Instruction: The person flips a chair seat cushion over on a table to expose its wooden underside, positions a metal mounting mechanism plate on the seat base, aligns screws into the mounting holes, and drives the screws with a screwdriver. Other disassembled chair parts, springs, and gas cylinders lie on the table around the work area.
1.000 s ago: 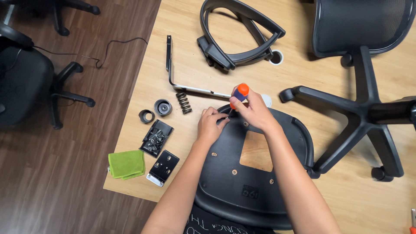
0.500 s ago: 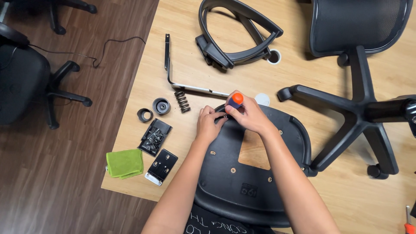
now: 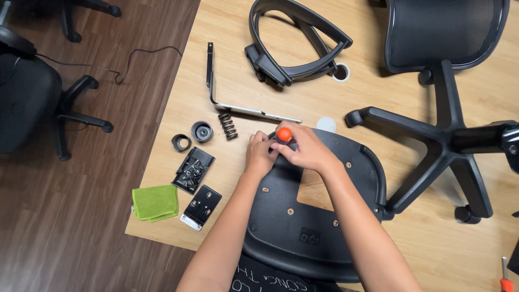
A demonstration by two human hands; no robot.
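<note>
Right hand (image 3: pixel 304 151) is wrapped round an orange-capped screwdriver handle (image 3: pixel 284 134), held roughly upright at the far edge of the black moulded plastic seat pan (image 3: pixel 319 216), which lies underside-up on the pale wooden table (image 3: pixel 248 92). Left hand (image 3: pixel 261 157) is curled, fingertips pinching at the base of the tool; the tip and whatever it's on are hidden.

To do this well, my take: keep the tool square over the fastener, press down along its axis, let the left fingers only steady the tip, and brace the pan so it can't slide.

Count on the table:
- 1 coiled steel spring (image 3: pixel 227 126)
- 1 bent flat metal bar (image 3: pixel 238 105)
- 2 round black caps (image 3: pixel 201 131)
- 1 black tray of screws (image 3: pixel 193 169)
- 1 black metal plate with holes (image 3: pixel 201 207)
- 1 folded green cloth (image 3: pixel 155 203)
- 1 black looped armrest frame (image 3: pixel 297 40)
- 1 mesh chair back on a five-star base (image 3: pixel 443 135)
</note>
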